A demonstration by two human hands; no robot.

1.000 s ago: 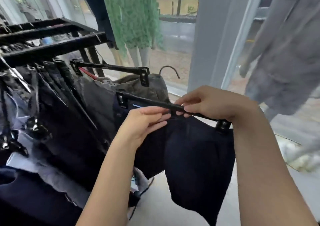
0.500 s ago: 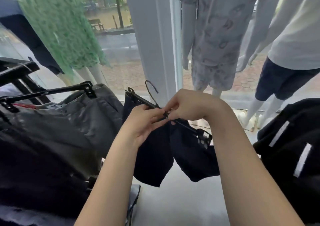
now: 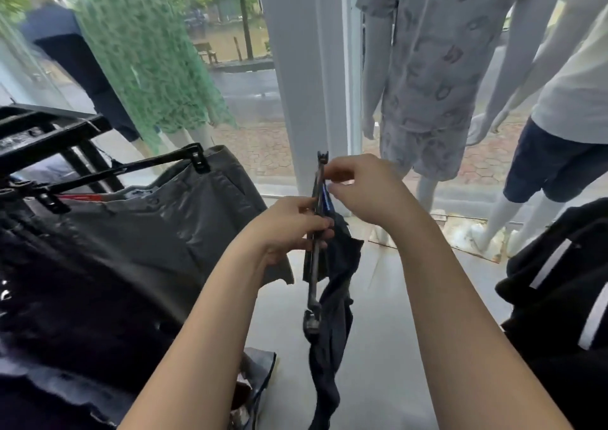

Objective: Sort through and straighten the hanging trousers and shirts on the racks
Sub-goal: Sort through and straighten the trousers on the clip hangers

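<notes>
Navy trousers (image 3: 329,347): hanging from a black clip hanger (image 3: 314,275), seen end-on, held between both hands in front of the window (image 3: 243,93).
Left hand (image 3: 289,228): grip curled round the hanger bar at its middle.
Right hand (image 3: 362,192): just beside the bar's upper end, fingertips pinching a blue tag (image 3: 326,196).
Grey trousers (image 3: 184,219): on the rack (image 3: 49,131), left of the grip.

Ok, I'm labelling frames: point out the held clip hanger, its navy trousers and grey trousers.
held clip hanger (image 3: 312,281), head view, bar
navy trousers (image 3: 332,347), head view, hanging leg
grey trousers (image 3: 184,219), head view, front
</notes>
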